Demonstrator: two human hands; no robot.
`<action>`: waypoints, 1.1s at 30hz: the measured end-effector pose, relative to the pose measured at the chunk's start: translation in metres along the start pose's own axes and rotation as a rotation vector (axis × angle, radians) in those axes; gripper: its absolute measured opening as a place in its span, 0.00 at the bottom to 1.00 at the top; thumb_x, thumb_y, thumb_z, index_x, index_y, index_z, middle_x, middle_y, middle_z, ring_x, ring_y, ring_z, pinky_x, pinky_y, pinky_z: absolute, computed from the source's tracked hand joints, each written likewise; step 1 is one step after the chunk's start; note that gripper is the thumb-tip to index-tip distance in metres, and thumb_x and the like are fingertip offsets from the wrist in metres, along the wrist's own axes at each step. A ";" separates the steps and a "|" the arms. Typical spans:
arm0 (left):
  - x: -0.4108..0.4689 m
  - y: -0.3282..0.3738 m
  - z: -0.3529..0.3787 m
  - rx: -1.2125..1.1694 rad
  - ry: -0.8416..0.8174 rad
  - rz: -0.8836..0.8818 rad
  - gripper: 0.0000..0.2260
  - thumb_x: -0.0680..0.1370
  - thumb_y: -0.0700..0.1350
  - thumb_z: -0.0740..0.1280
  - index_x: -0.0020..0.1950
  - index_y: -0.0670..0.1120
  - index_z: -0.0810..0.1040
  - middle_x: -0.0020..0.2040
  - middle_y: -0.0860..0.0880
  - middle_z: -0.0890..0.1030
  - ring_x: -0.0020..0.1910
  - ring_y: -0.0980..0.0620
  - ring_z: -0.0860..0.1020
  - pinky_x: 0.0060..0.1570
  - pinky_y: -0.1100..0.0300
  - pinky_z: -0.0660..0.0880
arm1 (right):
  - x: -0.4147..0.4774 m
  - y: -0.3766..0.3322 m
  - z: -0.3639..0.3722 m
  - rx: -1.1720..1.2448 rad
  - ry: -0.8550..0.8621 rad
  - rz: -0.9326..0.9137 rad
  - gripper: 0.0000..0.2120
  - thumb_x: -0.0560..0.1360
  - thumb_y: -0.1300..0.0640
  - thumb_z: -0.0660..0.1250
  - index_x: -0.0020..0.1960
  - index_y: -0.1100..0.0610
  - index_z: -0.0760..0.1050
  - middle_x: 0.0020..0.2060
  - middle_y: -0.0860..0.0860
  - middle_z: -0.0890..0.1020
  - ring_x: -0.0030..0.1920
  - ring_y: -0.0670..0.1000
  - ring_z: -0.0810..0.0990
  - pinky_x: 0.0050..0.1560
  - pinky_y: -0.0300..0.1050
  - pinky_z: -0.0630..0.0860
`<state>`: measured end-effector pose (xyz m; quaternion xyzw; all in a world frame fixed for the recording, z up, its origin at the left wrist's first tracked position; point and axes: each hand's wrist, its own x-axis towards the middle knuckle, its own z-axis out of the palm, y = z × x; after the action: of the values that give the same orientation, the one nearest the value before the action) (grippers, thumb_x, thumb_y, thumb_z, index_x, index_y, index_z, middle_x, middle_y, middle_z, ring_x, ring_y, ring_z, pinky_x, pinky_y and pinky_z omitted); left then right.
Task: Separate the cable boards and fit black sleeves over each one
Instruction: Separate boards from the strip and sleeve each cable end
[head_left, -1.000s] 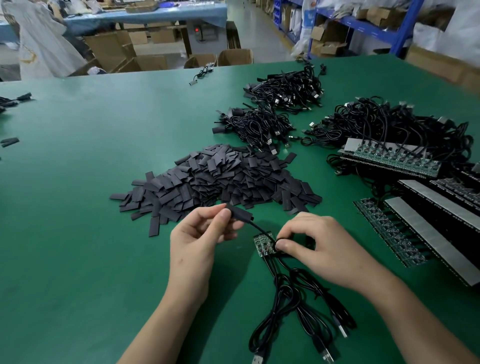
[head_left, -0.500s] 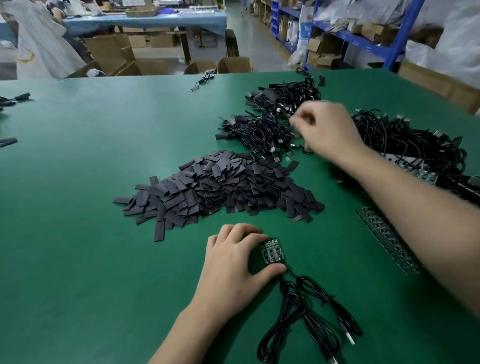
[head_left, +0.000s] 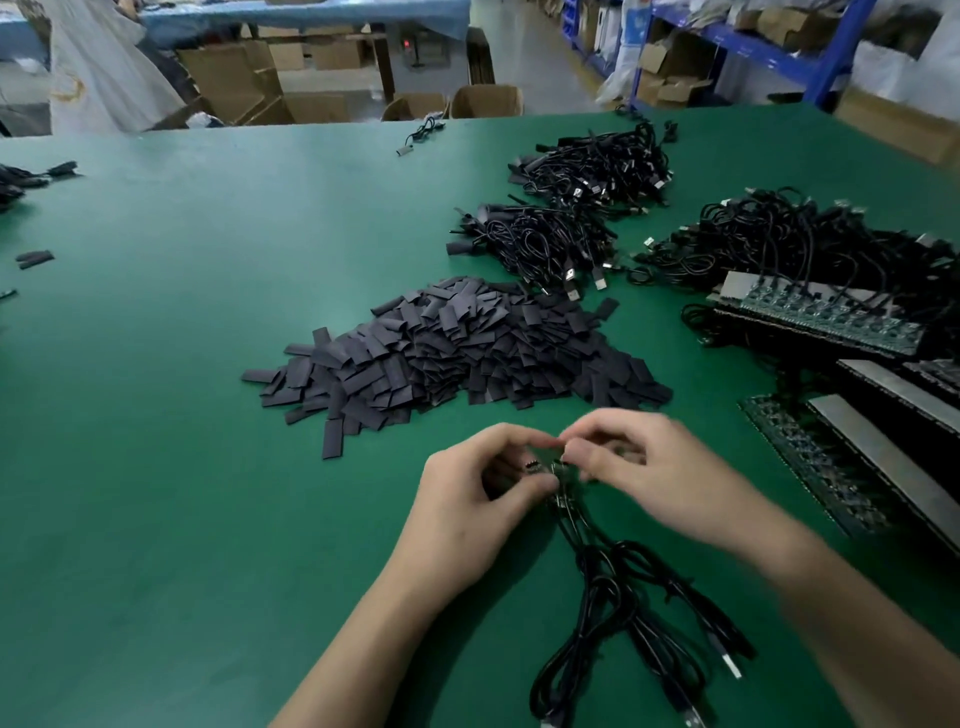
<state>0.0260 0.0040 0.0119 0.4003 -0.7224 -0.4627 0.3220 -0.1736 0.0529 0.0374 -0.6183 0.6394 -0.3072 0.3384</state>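
My left hand (head_left: 478, 488) and my right hand (head_left: 660, 467) meet over a small strip of green cable boards (head_left: 557, 475), each pinching one end of it just above the table. Fingers hide most of the boards. Their black cables (head_left: 618, 592) trail toward me and end in USB plugs. A large heap of flat black sleeves (head_left: 457, 348) lies just beyond my hands. Piles of cables fitted with sleeves (head_left: 550, 244) lie farther back.
Panels of unseparated boards with cables (head_left: 826, 317) and empty panel frames (head_left: 810, 462) crowd the right side of the green table (head_left: 182, 415). Another cable pile (head_left: 602, 161) lies at the back. Loose sleeves (head_left: 34, 258) sit at the far left. Cardboard boxes and shelving stand beyond the table.
My right hand has come back from the far cable piles to the boards. My left hand has lifted from pressing the boards on the table and now pinches them.
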 end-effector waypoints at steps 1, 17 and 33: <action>0.000 0.001 0.000 -0.030 -0.002 -0.006 0.12 0.74 0.40 0.77 0.53 0.54 0.84 0.43 0.49 0.83 0.41 0.49 0.81 0.47 0.59 0.79 | -0.006 0.005 0.005 0.004 -0.006 -0.007 0.02 0.79 0.46 0.71 0.51 0.41 0.82 0.45 0.38 0.85 0.46 0.39 0.82 0.46 0.34 0.75; 0.000 0.006 -0.004 -0.465 0.055 -0.022 0.11 0.69 0.43 0.76 0.51 0.47 0.85 0.39 0.49 0.81 0.37 0.55 0.80 0.39 0.65 0.78 | -0.019 0.018 -0.006 0.730 -0.018 -0.125 0.09 0.75 0.60 0.72 0.45 0.45 0.80 0.43 0.52 0.84 0.44 0.49 0.81 0.47 0.42 0.79; 0.002 -0.001 -0.001 -0.245 0.167 0.004 0.09 0.71 0.45 0.76 0.50 0.54 0.85 0.41 0.50 0.83 0.42 0.48 0.84 0.48 0.62 0.79 | -0.026 0.017 -0.026 1.609 -0.626 -0.402 0.05 0.83 0.64 0.66 0.56 0.62 0.71 0.45 0.57 0.82 0.39 0.52 0.82 0.42 0.45 0.85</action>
<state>0.0260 0.0018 0.0114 0.3938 -0.6321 -0.5119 0.4282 -0.2039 0.0793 0.0400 -0.3494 -0.0128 -0.5340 0.7698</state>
